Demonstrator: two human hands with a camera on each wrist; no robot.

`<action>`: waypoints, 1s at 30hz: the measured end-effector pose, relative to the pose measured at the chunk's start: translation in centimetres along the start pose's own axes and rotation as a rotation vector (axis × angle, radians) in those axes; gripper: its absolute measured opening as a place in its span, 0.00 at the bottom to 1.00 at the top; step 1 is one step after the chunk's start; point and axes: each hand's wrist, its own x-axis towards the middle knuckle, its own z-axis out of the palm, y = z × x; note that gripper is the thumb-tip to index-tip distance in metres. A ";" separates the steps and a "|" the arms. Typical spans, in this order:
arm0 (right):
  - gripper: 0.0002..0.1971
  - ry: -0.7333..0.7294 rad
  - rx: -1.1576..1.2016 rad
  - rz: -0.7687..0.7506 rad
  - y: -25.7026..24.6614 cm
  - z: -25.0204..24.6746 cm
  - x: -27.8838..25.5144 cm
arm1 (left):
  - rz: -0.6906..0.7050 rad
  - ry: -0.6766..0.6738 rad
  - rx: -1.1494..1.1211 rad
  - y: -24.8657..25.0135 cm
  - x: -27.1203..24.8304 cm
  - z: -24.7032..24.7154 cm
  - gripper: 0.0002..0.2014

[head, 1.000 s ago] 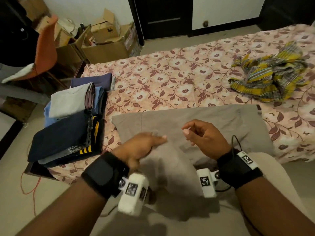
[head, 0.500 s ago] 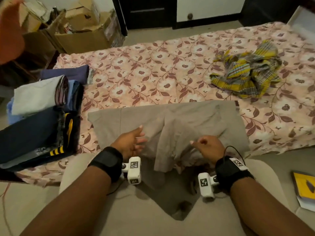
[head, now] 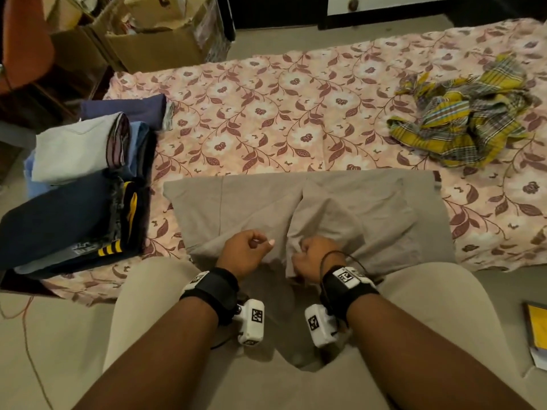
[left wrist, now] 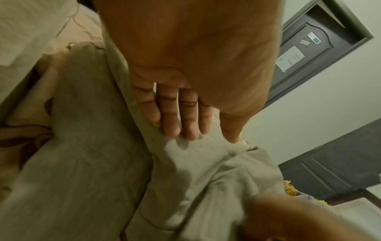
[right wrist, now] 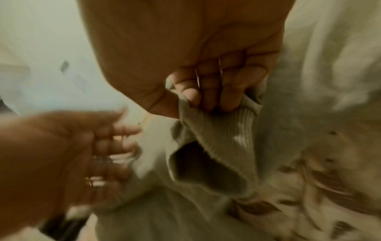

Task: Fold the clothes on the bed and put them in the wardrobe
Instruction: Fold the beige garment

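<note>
A grey-brown long-sleeved garment (head: 355, 208) lies spread along the near edge of the bed, with a sleeve folded across its middle. My right hand (head: 307, 255) pinches the ribbed cuff (right wrist: 226, 130) of that sleeve between thumb and fingers (right wrist: 206, 91). My left hand (head: 251, 247) hovers just left of it, fingers (left wrist: 175, 117) loosely extended, their tips brushing the fabric (left wrist: 92, 163) and holding nothing. A crumpled yellow plaid garment (head: 464, 125) lies at the far right of the bed. Folded clothes (head: 74, 187) are stacked at the left end.
The floral bedsheet (head: 266, 113) shows bare between the garments. Cardboard boxes (head: 154, 45) and an orange chair (head: 23, 39) stand beyond the bed's left end. A yellow book (head: 537, 327) lies on the floor at right. My knees press against the bed's near edge.
Both hands dropped from a lifted fold to the garment's near edge and drew together. The left hand let go of the fabric; the right hand took hold of the cuff.
</note>
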 end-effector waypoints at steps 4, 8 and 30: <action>0.07 0.237 0.498 -0.191 1.2 -6.7 -2.4 | 0.027 -0.056 0.099 0.2 0.5 -0.5 0.15; 0.09 0.324 1.426 0.158 7.2 -14.7 -2.9 | 0.050 -0.038 0.093 0.2 1.1 -0.8 0.25; 0.29 0.722 1.383 0.472 18.8 -14.6 3.5 | -0.059 0.274 0.520 -1.7 5.1 -3.5 0.22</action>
